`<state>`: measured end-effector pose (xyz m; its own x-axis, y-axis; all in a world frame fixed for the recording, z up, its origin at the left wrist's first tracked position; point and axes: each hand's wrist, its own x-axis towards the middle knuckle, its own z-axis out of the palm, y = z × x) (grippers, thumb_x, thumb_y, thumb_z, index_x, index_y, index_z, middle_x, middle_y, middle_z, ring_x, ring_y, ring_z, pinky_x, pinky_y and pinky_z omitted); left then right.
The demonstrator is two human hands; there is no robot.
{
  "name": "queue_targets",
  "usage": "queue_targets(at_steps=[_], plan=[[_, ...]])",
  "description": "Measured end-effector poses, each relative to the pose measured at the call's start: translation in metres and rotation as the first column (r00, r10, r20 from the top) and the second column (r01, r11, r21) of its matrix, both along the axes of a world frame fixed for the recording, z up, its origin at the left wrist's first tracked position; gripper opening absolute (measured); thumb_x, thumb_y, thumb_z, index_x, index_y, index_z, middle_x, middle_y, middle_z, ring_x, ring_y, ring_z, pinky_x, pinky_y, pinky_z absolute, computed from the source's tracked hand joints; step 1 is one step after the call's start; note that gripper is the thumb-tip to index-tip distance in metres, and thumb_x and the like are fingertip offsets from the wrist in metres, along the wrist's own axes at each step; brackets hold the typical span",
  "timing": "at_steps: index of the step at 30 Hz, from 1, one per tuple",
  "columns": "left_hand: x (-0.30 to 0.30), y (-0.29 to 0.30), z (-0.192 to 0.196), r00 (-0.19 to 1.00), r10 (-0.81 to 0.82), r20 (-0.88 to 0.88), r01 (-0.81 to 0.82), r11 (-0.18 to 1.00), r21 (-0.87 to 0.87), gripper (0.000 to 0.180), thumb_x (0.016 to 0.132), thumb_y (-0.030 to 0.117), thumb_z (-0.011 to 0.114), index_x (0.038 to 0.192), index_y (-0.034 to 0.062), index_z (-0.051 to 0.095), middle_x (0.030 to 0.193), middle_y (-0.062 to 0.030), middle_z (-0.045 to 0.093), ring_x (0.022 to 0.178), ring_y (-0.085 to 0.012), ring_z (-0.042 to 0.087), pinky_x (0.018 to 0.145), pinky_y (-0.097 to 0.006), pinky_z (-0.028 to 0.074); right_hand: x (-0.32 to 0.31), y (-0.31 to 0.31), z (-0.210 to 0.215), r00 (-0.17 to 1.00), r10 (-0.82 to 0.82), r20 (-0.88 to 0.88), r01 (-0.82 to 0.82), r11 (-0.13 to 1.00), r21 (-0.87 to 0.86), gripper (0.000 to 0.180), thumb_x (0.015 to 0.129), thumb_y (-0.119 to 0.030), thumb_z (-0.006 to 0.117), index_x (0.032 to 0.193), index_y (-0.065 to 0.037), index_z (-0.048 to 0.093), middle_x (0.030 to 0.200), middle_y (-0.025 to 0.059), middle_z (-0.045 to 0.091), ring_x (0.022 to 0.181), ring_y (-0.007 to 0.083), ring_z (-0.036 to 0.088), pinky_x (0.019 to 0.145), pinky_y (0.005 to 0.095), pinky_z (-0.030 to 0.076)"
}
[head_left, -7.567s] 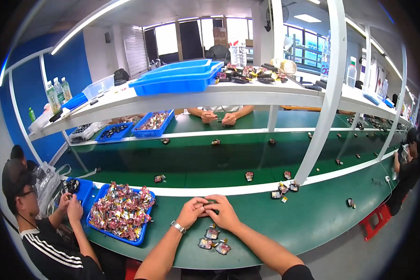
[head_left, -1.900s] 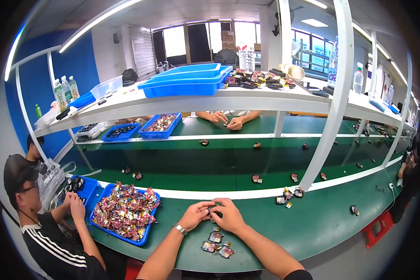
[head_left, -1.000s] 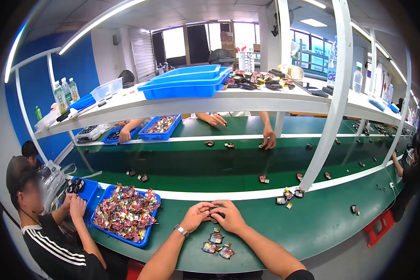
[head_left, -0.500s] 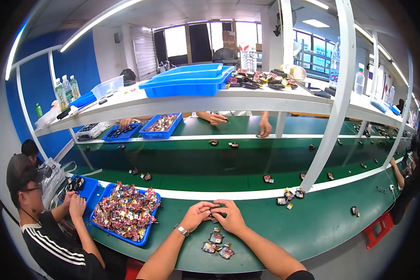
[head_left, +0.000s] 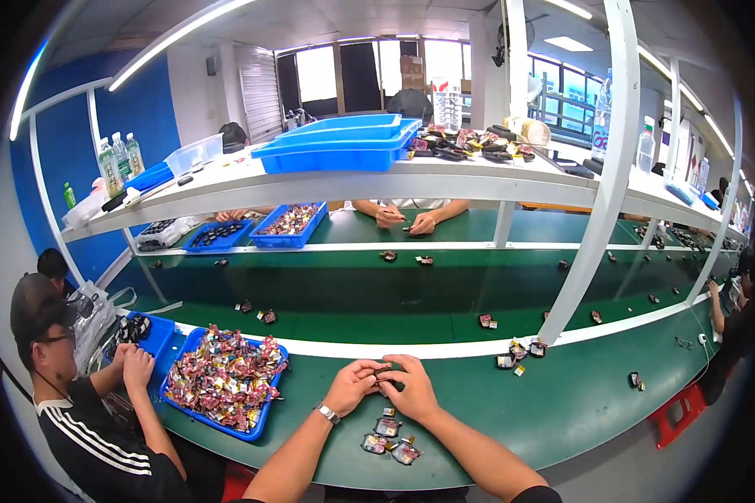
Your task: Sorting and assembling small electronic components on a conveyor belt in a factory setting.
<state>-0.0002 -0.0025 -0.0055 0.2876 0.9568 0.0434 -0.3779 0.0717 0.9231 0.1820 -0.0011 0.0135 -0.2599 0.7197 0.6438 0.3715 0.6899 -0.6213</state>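
Both my hands meet above the green table, fingers closed round a small dark piece (head_left: 383, 377) mostly covered by them. My left hand (head_left: 354, 389), with a metal watch at the wrist, grips it from the left. From the right, my right hand (head_left: 411, 391) pinches the same piece with thumb and fingers. Just below my hands lie several small electronic assemblies (head_left: 387, 427), dark-edged with pink, silver and yellow parts. To the left of my left forearm stands a blue bin (head_left: 258, 426) heaped with similar pink and yellow pieces.
A co-worker (head_left: 84, 419) sits at the left beside another blue bin (head_left: 161, 344). Beyond a white rail (head_left: 411, 349), a green conveyor (head_left: 377, 289) carries scattered assemblies. White posts (head_left: 591, 210) support a shelf (head_left: 335, 180) overhead. Across the line, another person's hands (head_left: 407, 220) handle small parts.
My hands keep their hold with only a slight shift of the fingers. Assemblies on the conveyor have moved a little to the right. The hands across the line have come closer together.
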Motion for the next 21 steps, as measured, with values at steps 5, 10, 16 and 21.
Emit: queue_targets(at_steps=[5, 10, 16, 21], plan=[[0.003, 0.000, -0.001, 1.000, 0.003, -0.024, -0.003, 1.000, -0.026, 0.023, 0.095, -0.002, 0.051, 0.117, 0.0009, 0.053, 0.129, -0.0141, 0.057, 0.111, -0.0192, 0.061, 0.092, -0.033, 0.054, 0.001, 0.005, -0.004, 0.998, 0.066, -0.024, -0.066, 0.997, -0.040, 0.017, 0.076, -0.010, 0.072, 0.093, -0.011, 0.072, 0.123, 0.0076, 0.061, 0.115, 0.0299, 0.054, 0.096, 0.0408, 0.046], [0.006, -0.001, 0.002, 0.996, 0.077, -0.038, -0.076, 0.997, 0.025, 0.025, 0.095, -0.003, 0.048, 0.120, -0.0007, 0.051, 0.127, -0.0141, 0.058, 0.113, -0.0197, 0.060, 0.092, -0.033, 0.054, 0.001, 0.005, -0.005, 0.994, 0.109, 0.018, -0.107, 0.992, -0.065, 0.020, 0.080, -0.010, 0.069, 0.100, -0.009, 0.070, 0.130, 0.0104, 0.056, 0.118, 0.0299, 0.051, 0.097, 0.0399, 0.046], [0.005, -0.001, 0.001, 0.993, 0.108, -0.053, -0.109, 0.994, -0.011, 0.026, 0.096, -0.001, 0.048, 0.122, 0.0004, 0.051, 0.121, -0.0115, 0.060, 0.109, -0.0181, 0.061, 0.090, -0.032, 0.054, -0.006, 0.002, 0.008, 0.998, -0.038, -0.046, 0.042, 0.997, 0.072, 0.017, 0.078, -0.004, 0.071, 0.094, -0.006, 0.069, 0.111, 0.0105, 0.061, 0.103, 0.0271, 0.060, 0.085, 0.0351, 0.053], [0.007, -0.001, 0.003, 0.994, 0.085, -0.068, -0.088, 0.996, -0.033, 0.027, 0.096, -0.001, 0.048, 0.122, 0.0030, 0.052, 0.118, -0.0085, 0.062, 0.105, -0.0151, 0.062, 0.088, -0.029, 0.054, -0.003, 0.003, 0.004, 1.000, -0.029, 0.010, 0.027, 0.990, 0.141, 0.017, 0.076, -0.003, 0.073, 0.092, -0.005, 0.069, 0.104, 0.0098, 0.062, 0.092, 0.0259, 0.063, 0.077, 0.0337, 0.055]])
